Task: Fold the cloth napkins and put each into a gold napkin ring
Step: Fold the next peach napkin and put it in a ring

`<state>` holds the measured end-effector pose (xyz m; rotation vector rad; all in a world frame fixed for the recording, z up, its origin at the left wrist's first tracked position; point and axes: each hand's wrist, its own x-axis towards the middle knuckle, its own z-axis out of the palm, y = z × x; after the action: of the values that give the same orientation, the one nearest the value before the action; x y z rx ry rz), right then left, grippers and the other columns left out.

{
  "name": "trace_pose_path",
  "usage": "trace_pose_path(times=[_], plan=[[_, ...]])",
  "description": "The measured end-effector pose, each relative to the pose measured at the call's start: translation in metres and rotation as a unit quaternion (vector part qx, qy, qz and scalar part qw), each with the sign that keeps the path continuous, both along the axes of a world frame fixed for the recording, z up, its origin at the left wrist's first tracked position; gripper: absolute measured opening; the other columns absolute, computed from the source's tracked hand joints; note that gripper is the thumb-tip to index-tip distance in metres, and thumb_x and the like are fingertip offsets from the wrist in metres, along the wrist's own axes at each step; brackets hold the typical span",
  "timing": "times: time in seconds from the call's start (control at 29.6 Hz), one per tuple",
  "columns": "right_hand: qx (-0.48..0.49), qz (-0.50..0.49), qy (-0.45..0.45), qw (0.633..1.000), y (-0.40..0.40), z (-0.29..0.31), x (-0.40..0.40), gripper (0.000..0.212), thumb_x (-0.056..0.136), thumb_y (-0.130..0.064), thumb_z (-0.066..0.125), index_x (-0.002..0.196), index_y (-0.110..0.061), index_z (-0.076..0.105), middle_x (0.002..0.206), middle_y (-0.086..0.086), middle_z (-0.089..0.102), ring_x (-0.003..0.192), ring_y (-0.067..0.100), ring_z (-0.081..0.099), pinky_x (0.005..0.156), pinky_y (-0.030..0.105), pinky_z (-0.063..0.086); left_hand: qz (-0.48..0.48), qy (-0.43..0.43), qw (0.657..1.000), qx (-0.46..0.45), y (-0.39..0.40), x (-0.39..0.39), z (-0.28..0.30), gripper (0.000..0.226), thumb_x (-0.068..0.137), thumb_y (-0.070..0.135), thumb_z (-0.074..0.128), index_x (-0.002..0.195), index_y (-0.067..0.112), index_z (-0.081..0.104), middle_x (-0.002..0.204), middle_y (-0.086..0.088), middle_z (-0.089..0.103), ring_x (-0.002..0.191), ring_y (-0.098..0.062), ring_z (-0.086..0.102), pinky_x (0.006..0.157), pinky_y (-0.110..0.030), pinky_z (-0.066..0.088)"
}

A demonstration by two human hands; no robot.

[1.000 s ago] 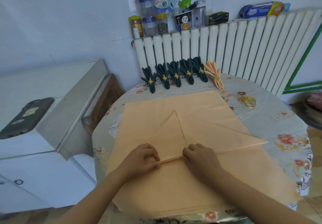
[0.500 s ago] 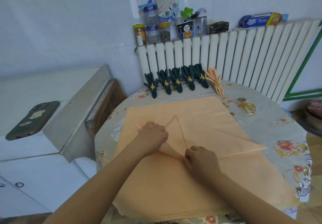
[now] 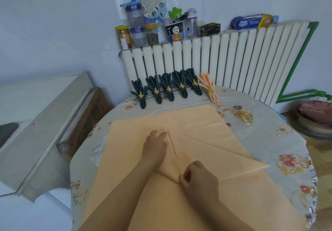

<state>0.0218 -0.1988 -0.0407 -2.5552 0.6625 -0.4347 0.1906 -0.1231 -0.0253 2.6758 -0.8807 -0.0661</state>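
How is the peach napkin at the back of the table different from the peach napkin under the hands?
The back peach napkin is gathered into a fan and passes through a gold ring; the front peach napkin lies spread flat, partly folded, with no ring. The back one is untouched; the left hand and the right hand touch the front one. Both share one colour.

5 dark green folded cloth napkins [image 3: 168, 88] w/ gold rings, 1 peach folded napkin [image 3: 208, 87], 1 flat peach cloth [image 3: 188, 121], approx. 4 loose gold rings [image 3: 246, 117].

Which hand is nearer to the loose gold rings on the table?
The right hand. It holds the napkin fold below and left of the gold rings. The left hand presses flat on the peach napkin, farther left.
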Motion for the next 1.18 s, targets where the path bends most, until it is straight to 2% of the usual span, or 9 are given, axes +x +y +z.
trace_pose_path(times=[0.17, 0.27, 0.44, 0.68, 0.78, 0.91, 1.01, 1.08, 1.18], plan=[[-0.01, 0.004, -0.047, 0.999, 0.0, -0.01, 0.003, 0.024, 0.077, -0.04, 0.062, 0.067, -0.028, 0.042, 0.086, -0.007, 0.056, 0.074, 0.01, 0.06, 0.053, 0.024, 0.033, 0.003, 0.0, 0.999, -0.051, -0.004, 0.011, -0.014, 0.041, 0.098, 0.02, 0.041, 0.139, 0.023, 0.046, 0.137, -0.003, 0.049, 0.121, -0.025, 0.039, 0.097, -0.03, 0.03], [-0.046, 0.013, -0.074, 0.996, -0.001, -0.017, 0.004, 0.033, 0.055, -0.034, 0.076, 0.06, -0.031, 0.043, 0.067, -0.01, 0.053, 0.05, 0.006, 0.054, 0.041, 0.014, 0.017, 0.001, -0.023, 0.999, -0.035, -0.006, 0.013, -0.02, 0.04, 0.1, 0.022, 0.037, 0.139, 0.026, 0.046, 0.14, 0.002, 0.047, 0.122, -0.023, 0.038, 0.095, -0.029, 0.028], [-0.099, 0.027, -0.114, 0.988, 0.0, -0.024, 0.003, 0.027, 0.051, -0.028, 0.079, 0.064, -0.032, 0.055, 0.068, -0.013, 0.055, 0.053, 0.006, 0.055, 0.04, 0.016, 0.03, -0.015, -0.04, 0.998, 0.035, -0.008, 0.011, -0.027, 0.044, 0.103, 0.029, 0.025, 0.147, 0.031, 0.03, 0.152, 0.011, 0.03, 0.126, -0.02, 0.029, 0.099, -0.034, 0.024], [-0.093, 0.047, -0.154, 0.983, 0.003, -0.034, -0.002, 0.005, 0.058, -0.029, 0.066, 0.057, -0.029, 0.061, 0.067, -0.016, 0.054, 0.057, 0.006, 0.055, 0.044, 0.015, 0.037, -0.028, -0.054, 0.992, 0.112, -0.01, 0.009, -0.015, 0.044, 0.102, 0.028, 0.023, 0.146, 0.033, 0.028, 0.156, 0.0, 0.018, 0.133, -0.024, 0.022, 0.105, -0.038, 0.018], [-0.047, 0.054, -0.147, 0.987, 0.002, -0.036, -0.004, 0.003, 0.062, -0.029, 0.066, 0.059, -0.027, 0.067, 0.067, -0.015, 0.054, 0.059, 0.008, 0.056, 0.046, 0.018, 0.038, -0.084, -0.084, 0.993, -0.01, -0.007, -0.017, -0.008, 0.036, 0.095, 0.024, 0.037, 0.126, 0.023, 0.055, 0.128, 0.0, 0.046, 0.117, -0.02, 0.039, 0.099, -0.031, 0.03], [-0.019, 0.08, -0.121, 0.989, 0.003, -0.031, -0.014, 0.007, 0.065, -0.031, 0.063, 0.065, -0.03, 0.07, 0.07, -0.015, 0.056, 0.062, 0.007, 0.054, 0.046, 0.018, 0.036, -0.173, 0.09, 0.975, -0.106, 0.012, -0.07, -0.006, 0.02, 0.09, 0.011, 0.051, 0.1, 0.014, 0.068, 0.096, 0.003, 0.047, 0.087, -0.011, 0.052, 0.081, -0.019, 0.04], [0.029, 0.111, -0.119, 0.986, -0.002, -0.029, -0.018, 0.015, 0.071, -0.032, 0.056, 0.069, -0.026, 0.069, 0.081, -0.015, 0.061, 0.069, 0.006, 0.058, 0.056, 0.018, 0.041, -0.206, 0.101, 0.967, -0.108, 0.02, -0.077, -0.011, 0.025, 0.088, 0.003, 0.049, 0.101, 0.011, 0.069, 0.097, 0.002, 0.049, 0.092, -0.006, 0.049, 0.082, -0.007, 0.034], [0.089, 0.14, -0.103, 0.981, -0.012, -0.025, -0.026, 0.018, 0.072, -0.03, 0.056, 0.074, -0.023, 0.072, 0.091, -0.018, 0.056, 0.085, 0.004, 0.057, 0.07, 0.014, 0.044, -0.207, 0.087, 0.97, -0.094, 0.023, -0.079, -0.008, 0.023, 0.089, 0.007, 0.051, 0.103, 0.012, 0.068, 0.101, 0.0, 0.051, 0.096, -0.009, 0.049, 0.083, -0.009, 0.034], [0.055, 0.147, -0.114, 0.981, -0.037, -0.014, -0.039, 0.028, 0.066, -0.029, 0.05, 0.077, -0.021, 0.074, 0.091, -0.018, 0.055, 0.084, 0.001, 0.053, 0.077, 0.005, 0.038, -0.221, 0.031, 0.974, -0.042, 0.022, -0.087, -0.007, 0.022, 0.09, 0.019, 0.052, 0.106, 0.016, 0.065, 0.107, -0.002, 0.055, 0.104, -0.015, 0.049, 0.087, -0.02, 0.037]])
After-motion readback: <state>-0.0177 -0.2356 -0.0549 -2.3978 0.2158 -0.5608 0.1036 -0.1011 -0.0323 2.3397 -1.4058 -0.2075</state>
